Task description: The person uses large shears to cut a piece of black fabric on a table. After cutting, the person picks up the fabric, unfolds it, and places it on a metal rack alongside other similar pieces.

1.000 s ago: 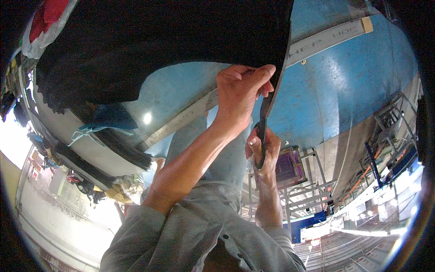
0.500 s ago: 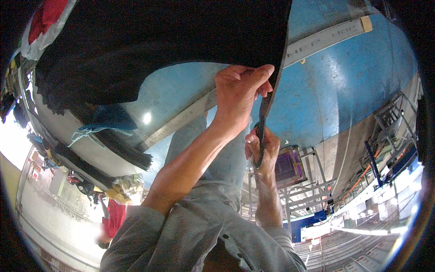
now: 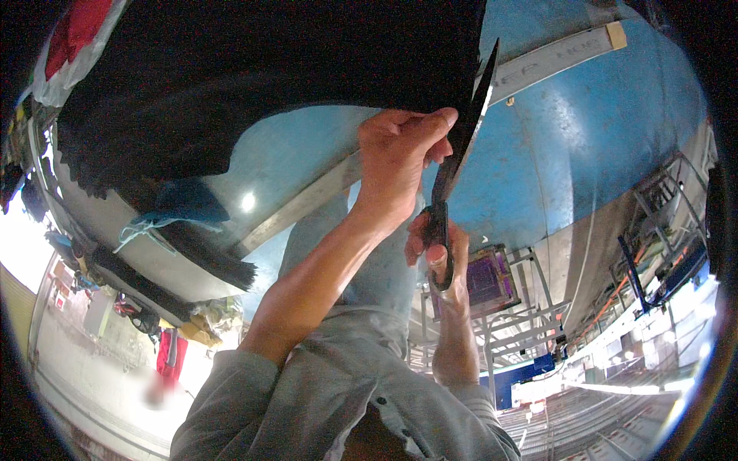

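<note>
My left hand (image 3: 396, 165) pinches the lower edge of a large black fabric sheet (image 3: 277, 54) near its right end, thumb on top and fingers curled. Just to its right, long dark scissors (image 3: 467, 142) point up along the fabric's edge, over the blue table (image 3: 561, 154). My right hand (image 3: 437, 253) is closed around their handles, thumb toward me. Whether the blades are on the cloth or just beside it is hard to tell.
A pale marked board (image 3: 561, 61) lies on the table. Light blue cord (image 3: 154, 229) and dark fringed material sit at left, with red cloth (image 3: 73, 34) in plastic. Metal frames (image 3: 523, 307) stand at right. A person in red (image 3: 171, 353) is at lower left.
The scissors have tilted and their long blade now shows beside the fabric edge. My right thumb has moved down, my left hand slightly left. The person in red appeared and moved left.
</note>
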Demonstrator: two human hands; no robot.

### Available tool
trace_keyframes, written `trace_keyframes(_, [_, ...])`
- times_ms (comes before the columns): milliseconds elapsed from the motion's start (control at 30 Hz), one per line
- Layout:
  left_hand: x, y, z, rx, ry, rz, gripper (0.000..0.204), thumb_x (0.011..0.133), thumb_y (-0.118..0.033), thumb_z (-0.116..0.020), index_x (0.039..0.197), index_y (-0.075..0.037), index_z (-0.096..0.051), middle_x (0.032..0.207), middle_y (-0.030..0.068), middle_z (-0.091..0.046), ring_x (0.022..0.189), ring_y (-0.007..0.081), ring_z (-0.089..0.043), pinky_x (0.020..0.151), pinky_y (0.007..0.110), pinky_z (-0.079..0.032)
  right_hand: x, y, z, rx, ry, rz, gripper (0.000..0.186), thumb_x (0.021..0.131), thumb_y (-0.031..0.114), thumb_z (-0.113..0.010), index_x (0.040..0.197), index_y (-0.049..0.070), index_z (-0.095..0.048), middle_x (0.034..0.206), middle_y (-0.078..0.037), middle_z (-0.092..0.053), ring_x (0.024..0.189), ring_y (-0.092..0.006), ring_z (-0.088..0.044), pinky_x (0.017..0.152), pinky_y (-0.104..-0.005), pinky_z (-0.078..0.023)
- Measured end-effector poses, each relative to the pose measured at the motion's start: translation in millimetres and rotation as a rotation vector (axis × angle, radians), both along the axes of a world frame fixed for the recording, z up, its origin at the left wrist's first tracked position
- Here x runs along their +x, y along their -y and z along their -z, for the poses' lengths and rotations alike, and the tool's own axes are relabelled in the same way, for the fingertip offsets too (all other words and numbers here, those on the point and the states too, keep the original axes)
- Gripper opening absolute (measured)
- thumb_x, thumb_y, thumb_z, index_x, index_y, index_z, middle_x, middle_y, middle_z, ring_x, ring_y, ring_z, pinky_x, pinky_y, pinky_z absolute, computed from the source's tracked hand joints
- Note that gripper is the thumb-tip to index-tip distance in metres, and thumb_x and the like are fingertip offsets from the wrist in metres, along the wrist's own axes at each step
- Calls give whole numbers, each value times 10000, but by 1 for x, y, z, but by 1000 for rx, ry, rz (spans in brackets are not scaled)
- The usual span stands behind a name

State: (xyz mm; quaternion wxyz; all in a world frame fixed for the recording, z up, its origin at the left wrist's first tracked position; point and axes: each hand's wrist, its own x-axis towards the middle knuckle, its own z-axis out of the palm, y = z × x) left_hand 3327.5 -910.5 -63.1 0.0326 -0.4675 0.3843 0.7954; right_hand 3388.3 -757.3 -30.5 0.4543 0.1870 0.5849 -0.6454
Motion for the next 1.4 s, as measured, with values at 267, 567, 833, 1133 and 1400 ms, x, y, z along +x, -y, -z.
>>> trace_keyframes(267, [2, 2, 1, 76, -55, -48, 198, 779, -204, -754, 711, -34, -680, 590, 14, -602, 495, 62, -501, 468, 210, -333, 0, 3, -4, 29, 14, -41, 841, 637, 726, -677, 978, -31, -542, 678, 2, -529, 607, -102, -543, 539, -255, -440])
trace_keyframes(567, [2, 1, 0, 54, -43, -48, 194, 779, -197, -752, 701, -37, -677, 575, 7, -583, 497, 63, -489, 478, 214, -331, -22, 13, 2, 43, -79, -64, 714, 682, 662, -708, 904, 6, -534, 661, 1, -539, 578, -89, -529, 510, -244, -429])
trace_keyframes(833, [2, 2, -2, 99, -75, -76, 135, 790, -134, -738, 718, -35, -681, 577, 1, -573, 514, 63, -484, 487, 218, -342, -34, 19, 5, 60, -95, -43, 726, 659, 691, -706, 870, 22, -517, 668, -1, -526, 540, -97, -526, 469, -242, -422])
trace_keyframes(1133, [2, 4, -2, 148, -59, -20, 160, 813, -184, -719, 746, -46, -676, 566, 3, -571, 471, 70, -462, 463, 227, -325, -18, 10, 5, 43, -74, 33, 724, 647, 692, -719, 877, 40, -503, 655, 5, -513, 529, -90, -510, 471, -233, -418])
trace_keyframes(1400, [14, 37, -32, -958, -291, 517, 234, 893, -242, -624, 977, -35, -693, 819, 78, -690, 731, 196, -658, 680, 293, -516, 49, -37, 4, 56, 63, 100, 726, 625, 677, -745, 862, 36, -501, 644, 5, -514, 548, -90, -514, 471, -238, -413])
